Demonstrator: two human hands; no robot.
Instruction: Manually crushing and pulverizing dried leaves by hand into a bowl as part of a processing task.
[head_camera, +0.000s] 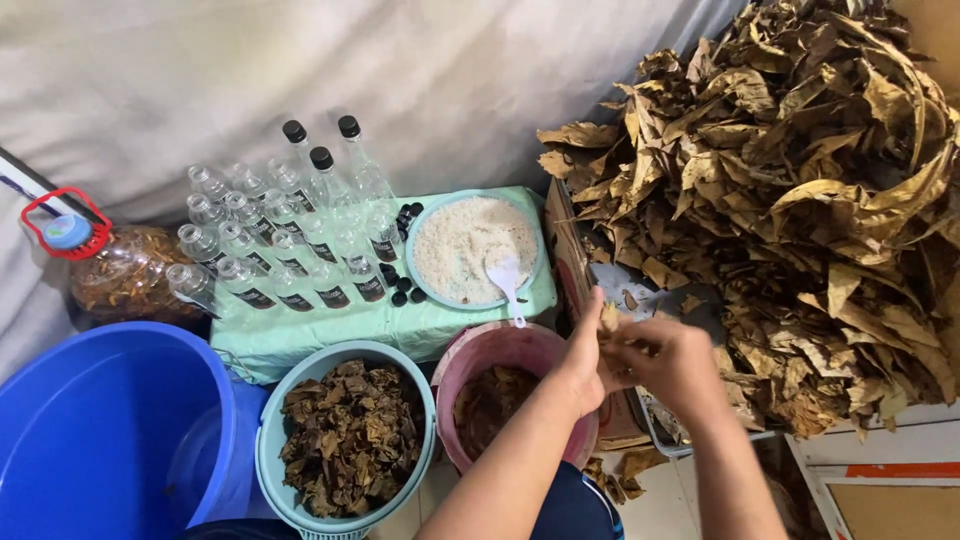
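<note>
Both grips closed together on one dry leaf piece (612, 322): left hand (584, 355) & right hand (672, 362) pinching it, just above pink bucket (470, 350).

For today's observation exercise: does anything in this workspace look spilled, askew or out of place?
A few dry leaf scraps lie on the floor below the hands, apart from the pink tub and the big leaf pile. Loose black caps sit scattered beside the bottles. Nothing else stands out.

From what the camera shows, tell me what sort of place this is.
Probably a home workshop for bottling a leaf preparation: a heap of dry leaves, rows of clear bottles, and a basket of crumbled leaves.
</note>
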